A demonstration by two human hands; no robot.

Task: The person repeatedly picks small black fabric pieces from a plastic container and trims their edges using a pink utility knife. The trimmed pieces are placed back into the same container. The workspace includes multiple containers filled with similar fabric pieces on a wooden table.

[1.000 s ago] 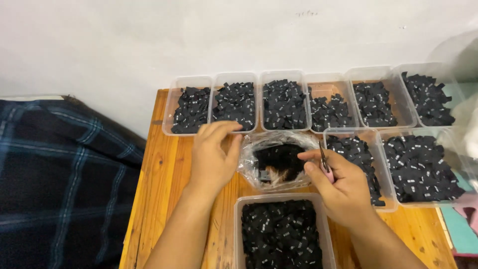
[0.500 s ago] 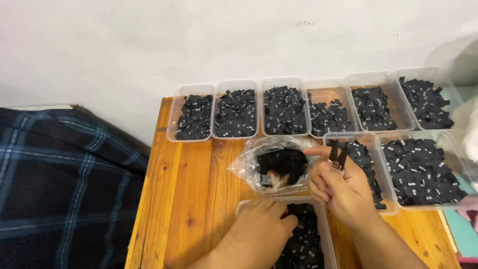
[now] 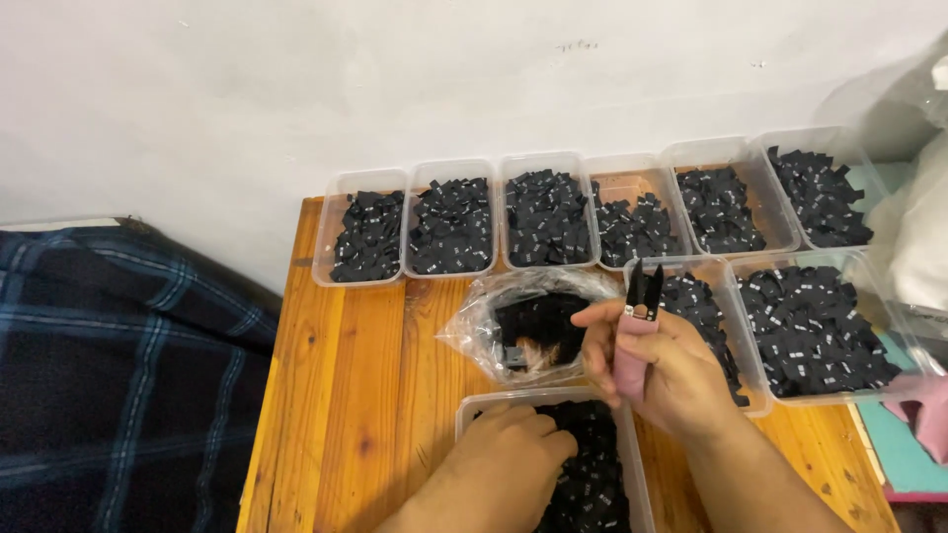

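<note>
**Hands at the near tub and the thread snips, wooden table**

The left hand (image 3: pixel 499 464) is curled down into the near clear tub (image 3: pixel 472 410) at the front edge of the wooden table (image 3: pixel 346 395), its fingertips buried among the small black pieces (image 3: pixel 592 474) that fill it. Whether those fingers have closed on a piece cannot be told, as the hand covers them.

The right hand (image 3: pixel 657 370) is raised just above the same tub's far right corner. It is closed around a pair of black thread snips (image 3: pixel 644 286), blades pointing up and slightly parted, with a pink sleeve (image 3: pixel 629 360) on the finger that runs up the handle.

Just behind both hands lies a crumpled clear plastic bag (image 3: pixel 513 331) holding more black material. It lies between the near tub and the back row.

The back row holds 6 clear tubs (image 3: pixel 548 163) side by side against the white wall (image 3: pixel 395 79), each filled with black pieces. 2 more filled tubs (image 3: pixel 889 326) sit to the right of the right hand. A dark plaid cloth (image 3: pixel 118 375) lies left of the table
</note>
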